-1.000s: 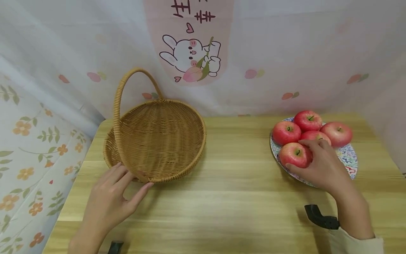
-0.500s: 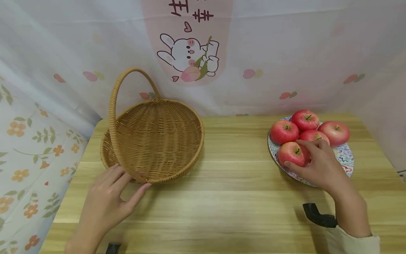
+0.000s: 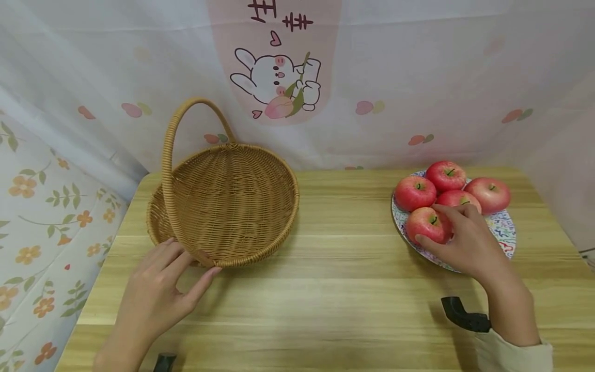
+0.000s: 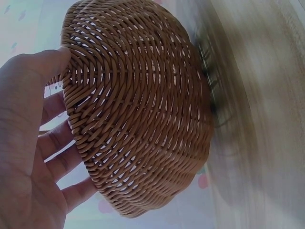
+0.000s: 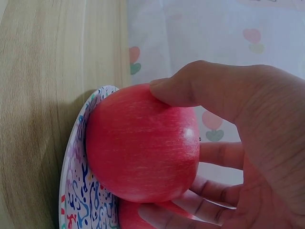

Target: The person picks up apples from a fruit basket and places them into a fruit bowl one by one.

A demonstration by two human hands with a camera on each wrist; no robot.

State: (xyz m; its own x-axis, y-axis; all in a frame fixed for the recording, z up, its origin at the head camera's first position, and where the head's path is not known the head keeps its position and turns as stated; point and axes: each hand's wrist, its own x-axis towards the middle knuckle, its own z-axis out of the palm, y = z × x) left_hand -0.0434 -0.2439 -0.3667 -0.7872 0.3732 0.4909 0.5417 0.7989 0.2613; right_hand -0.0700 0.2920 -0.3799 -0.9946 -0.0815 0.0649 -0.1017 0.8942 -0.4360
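Note:
A woven wicker basket (image 3: 232, 206) with a tall arched handle stands at the left of the table, nothing inside it. My left hand (image 3: 155, 289) grips its near rim, thumb outside and fingers over the edge; the left wrist view shows the thumb on the wicker weave (image 4: 138, 105). On the right, my right hand (image 3: 469, 245) holds the front red apple (image 3: 425, 225) between thumb and fingers. That apple (image 5: 143, 143) sits at the rim of a patterned plate (image 3: 504, 232). Several other apples (image 3: 446, 175) lie close behind it on the plate.
The wooden table (image 3: 325, 305) runs between basket and plate. Behind it hangs a white curtain (image 3: 381, 62) with a rabbit print, and a floral cloth (image 3: 42, 248) covers the left side. Black curved pieces (image 3: 465, 315) show by both wrists.
The view has shifted slightly, so everything sits a little further left. Both hands keep their places on the basket rim and the front apple.

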